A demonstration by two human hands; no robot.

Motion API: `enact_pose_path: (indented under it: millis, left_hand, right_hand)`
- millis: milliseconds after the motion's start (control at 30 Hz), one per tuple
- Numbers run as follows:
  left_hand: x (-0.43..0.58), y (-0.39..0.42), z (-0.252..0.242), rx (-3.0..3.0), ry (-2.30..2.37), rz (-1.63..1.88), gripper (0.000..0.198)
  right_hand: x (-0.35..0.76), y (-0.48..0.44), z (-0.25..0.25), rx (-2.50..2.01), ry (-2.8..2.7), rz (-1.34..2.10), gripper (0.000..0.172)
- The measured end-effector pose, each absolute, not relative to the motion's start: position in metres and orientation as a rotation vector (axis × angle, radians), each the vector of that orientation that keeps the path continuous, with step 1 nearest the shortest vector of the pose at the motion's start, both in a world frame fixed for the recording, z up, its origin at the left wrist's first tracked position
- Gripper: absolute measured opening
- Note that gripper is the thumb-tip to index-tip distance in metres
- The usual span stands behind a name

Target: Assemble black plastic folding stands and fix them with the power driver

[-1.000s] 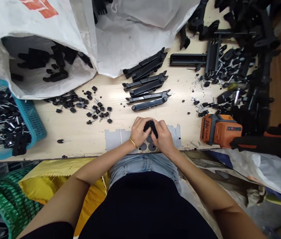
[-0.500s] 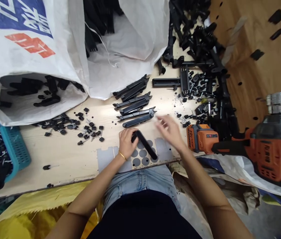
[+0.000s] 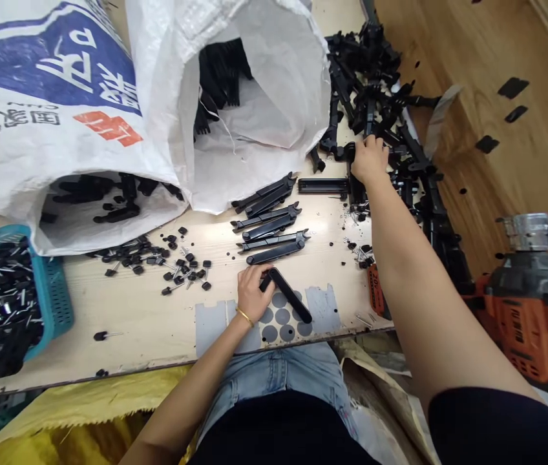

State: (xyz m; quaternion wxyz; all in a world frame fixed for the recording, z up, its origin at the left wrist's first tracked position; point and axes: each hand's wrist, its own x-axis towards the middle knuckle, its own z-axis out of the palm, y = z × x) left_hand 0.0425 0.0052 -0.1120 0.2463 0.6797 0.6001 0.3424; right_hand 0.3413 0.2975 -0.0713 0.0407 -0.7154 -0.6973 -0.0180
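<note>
1. Left hand (image 3: 253,292): set towards the middle of the tabletop's near edge, gold bangle (image 3: 243,316) at the wrist. Fingers clamped on one end of the hinged black part, apparently to steady it one-handed.
2. Hinged black part (image 3: 292,297): bent in a V; its long leg slants over the grey discs towards the near edge, presumably left angled because only the joint end is held.
3. Right hand (image 3: 369,157): at the heap of black parts (image 3: 366,84) along the tabletop's right side. Fingers curled downwards; whether clamped on a piece, cannot tell.
4. Black bars (image 3: 269,227): three paired rows at mid-tabletop, forked ends to the right; likely aligned for easy counting or picking.
5. Grey discs (image 3: 282,316): in rows by the near edge, between grey patches (image 3: 210,328); purpose unclear.
6. Knobbed screws (image 3: 191,276): scattered left of the bars, perhaps spread for easy pickup; more fill the teal basket (image 3: 53,290) towards the near left corner.
7. White sacks (image 3: 158,116): towards the far edge, mouths facing the person, seemingly for access to the black pieces inside.
</note>
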Motion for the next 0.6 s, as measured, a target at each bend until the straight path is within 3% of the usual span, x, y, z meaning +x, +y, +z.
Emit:
enact_pose_path:
  millis: [233,367,500,600]
  left_hand:
    - [0.042,0.006,-0.114,1.860,1.631,0.928,0.021]
    - [0.043,0.003,-0.114,1.971,1.692,0.853,0.036]
    - [0.045,-0.006,-0.099,2.239,1.772,0.618,0.052]
    - [0.046,-0.010,-0.083,2.488,1.492,0.438,0.050]
  right_hand:
    - [0.343,0.277,-0.058,-2.125,-2.388,0.015,0.039]
    - [0.327,0.263,-0.045,-2.071,-2.469,0.003,0.033]
    - [0.300,0.225,-0.024,-2.054,-2.239,-0.115,0.034]
    - [0.279,0.157,-0.019,-1.990,-2.000,-0.165,0.033]
